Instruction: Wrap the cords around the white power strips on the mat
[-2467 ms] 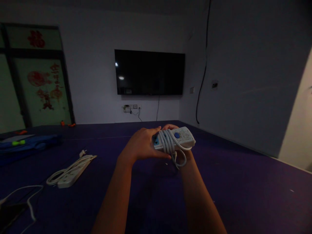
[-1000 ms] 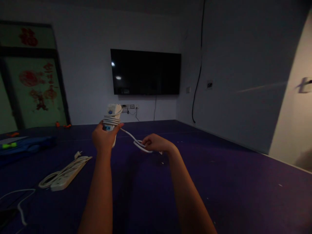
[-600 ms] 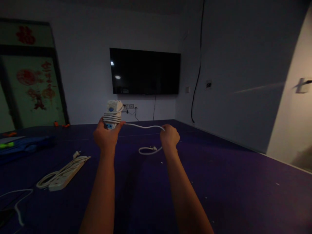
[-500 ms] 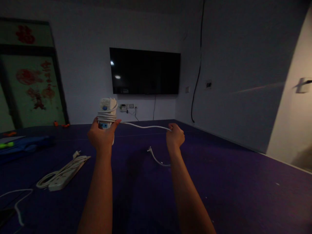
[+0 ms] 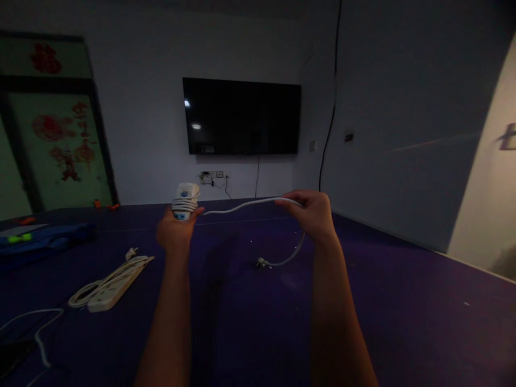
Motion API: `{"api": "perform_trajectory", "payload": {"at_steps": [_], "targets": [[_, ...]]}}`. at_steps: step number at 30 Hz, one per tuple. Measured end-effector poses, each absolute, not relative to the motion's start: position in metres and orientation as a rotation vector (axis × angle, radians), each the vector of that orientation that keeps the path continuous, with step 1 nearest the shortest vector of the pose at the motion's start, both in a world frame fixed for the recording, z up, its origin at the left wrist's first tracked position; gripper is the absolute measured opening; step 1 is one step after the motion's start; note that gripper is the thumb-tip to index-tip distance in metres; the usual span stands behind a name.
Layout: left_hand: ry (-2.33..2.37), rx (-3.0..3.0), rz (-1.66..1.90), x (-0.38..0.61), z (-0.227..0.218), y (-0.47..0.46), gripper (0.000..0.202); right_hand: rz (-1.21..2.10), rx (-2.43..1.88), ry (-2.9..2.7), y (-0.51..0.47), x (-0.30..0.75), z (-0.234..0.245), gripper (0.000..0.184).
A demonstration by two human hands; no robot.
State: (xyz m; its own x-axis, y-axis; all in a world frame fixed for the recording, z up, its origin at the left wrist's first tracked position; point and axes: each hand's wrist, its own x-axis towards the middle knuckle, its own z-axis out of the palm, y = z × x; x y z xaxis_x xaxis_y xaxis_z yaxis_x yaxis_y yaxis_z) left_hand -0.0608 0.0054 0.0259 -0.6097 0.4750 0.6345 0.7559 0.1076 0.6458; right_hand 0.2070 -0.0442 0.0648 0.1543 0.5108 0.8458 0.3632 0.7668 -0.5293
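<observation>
My left hand (image 5: 174,232) is closed around a white power strip (image 5: 185,198) held upright, with a few turns of its white cord wound round the body. From the strip the cord (image 5: 242,205) runs to the right into my right hand (image 5: 313,214), which is closed on it. Past that hand the cord hangs down and ends in a plug (image 5: 262,263) just above the dark purple floor (image 5: 403,312). Both arms reach forward at about chest height.
A second white power strip (image 5: 115,280) with its coiled cord lies on the floor at the left. Another loose white cable (image 5: 36,328) lies at the lower left. A blue object (image 5: 44,239) sits far left. A black TV (image 5: 242,116) hangs on the far wall above wall sockets (image 5: 213,175).
Both hands held the wound power strip together, then parted. My right hand has pulled cord off to the right, farther from the strip, and fewer turns remain round it. The plug now hangs free.
</observation>
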Motion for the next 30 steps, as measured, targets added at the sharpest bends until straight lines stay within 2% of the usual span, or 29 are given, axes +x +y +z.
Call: {"api": "perform_trajectory", "payload": {"at_steps": [3, 10, 20, 26, 28, 30], "targets": [[-2.153, -1.505, -1.443, -0.046, 0.016, 0.018, 0.065, -0.063, -0.683, -1.365, -0.055, 0.194, 0.072, 0.015], [-1.787, -2.42, -1.079, 0.019, -0.005, 0.028, 0.065, -0.371, -0.704, -1.194, -0.062, 0.194, 0.074, 0.015], [-1.552, -2.694, -0.669, 0.072, -0.008, 0.004, 0.057, -0.444, -0.724, -1.222, -0.066, 0.197, 0.074, 0.015], [-1.204, -3.017, -0.641, 0.062, -0.002, -0.006, 0.086, -0.465, -0.758, -1.054, -0.051, 0.225, 0.069, 0.02], [-1.069, -3.154, -0.614, 0.062, 0.005, -0.017, 0.086, -0.478, -0.784, -0.964, -0.048, 0.246, 0.067, 0.022], [-1.016, -3.223, -0.574, 0.063, 0.014, -0.033, 0.077, -0.461, -0.783, -0.879, -0.046, 0.266, 0.063, 0.022]]}}
